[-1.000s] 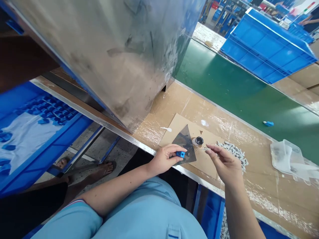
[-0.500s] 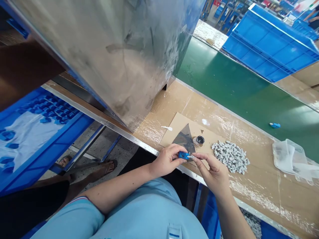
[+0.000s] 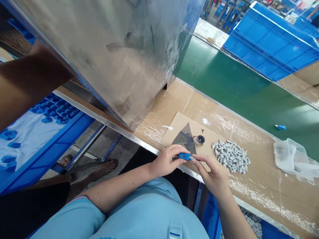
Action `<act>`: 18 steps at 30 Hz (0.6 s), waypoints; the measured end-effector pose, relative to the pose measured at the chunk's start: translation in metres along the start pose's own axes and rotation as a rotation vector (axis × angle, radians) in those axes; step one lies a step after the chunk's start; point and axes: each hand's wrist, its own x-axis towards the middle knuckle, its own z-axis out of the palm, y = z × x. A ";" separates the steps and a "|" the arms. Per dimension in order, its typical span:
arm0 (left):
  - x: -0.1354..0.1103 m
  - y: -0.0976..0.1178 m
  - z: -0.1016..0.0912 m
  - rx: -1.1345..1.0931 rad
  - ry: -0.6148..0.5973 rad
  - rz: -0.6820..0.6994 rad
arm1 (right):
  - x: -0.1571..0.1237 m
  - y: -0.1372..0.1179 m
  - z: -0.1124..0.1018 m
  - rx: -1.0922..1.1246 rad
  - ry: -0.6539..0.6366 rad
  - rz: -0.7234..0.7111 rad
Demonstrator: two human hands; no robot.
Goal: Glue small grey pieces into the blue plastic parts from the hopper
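I see the person at the table working with two bare hands, just on the near side of a small round jar (image 3: 200, 139), clear-walled, with a glossy black content. The left hand (image 3: 169, 160) is closed on a small blue block of smooth plastic look (image 3: 184, 156), between the thumb and the fingers; this block is nearer to the body than the jar, and a little to its left. The right hand (image 3: 213, 169) pinches with its fingertips a slim pale grey piece (image 3: 192, 158), which meets the end of the block; how deep it sits inside, I cannot tell.

Beside the jar, on its left, lies a dark, smeared sheet with a sharp triangular tip (image 3: 185, 136), upon a flat, matt brown cardboard (image 3: 173, 130). Farther left of the jar is a thin white sliver with one wider end (image 3: 168, 127). To the right of the jar there is a loose heap of stubby, rough-looking grey pieces (image 3: 231, 156), and well beyond it a thin, translucent plastic tub (image 3: 286, 156). Behind the jar runs a smooth green belt (image 3: 239, 88).
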 end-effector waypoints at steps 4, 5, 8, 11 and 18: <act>-0.001 0.001 0.000 0.036 -0.001 0.015 | -0.001 0.000 0.000 -0.031 0.006 -0.002; -0.001 0.002 0.000 0.054 -0.001 0.025 | -0.002 0.000 0.000 -0.035 0.003 -0.003; -0.001 0.003 -0.001 0.112 -0.006 0.072 | -0.002 0.000 -0.002 -0.028 -0.014 0.003; -0.003 0.002 -0.001 0.163 -0.010 0.120 | -0.002 0.000 -0.002 0.015 -0.034 0.024; -0.010 -0.001 0.002 0.275 -0.056 0.195 | -0.007 0.005 0.004 0.189 -0.035 -0.051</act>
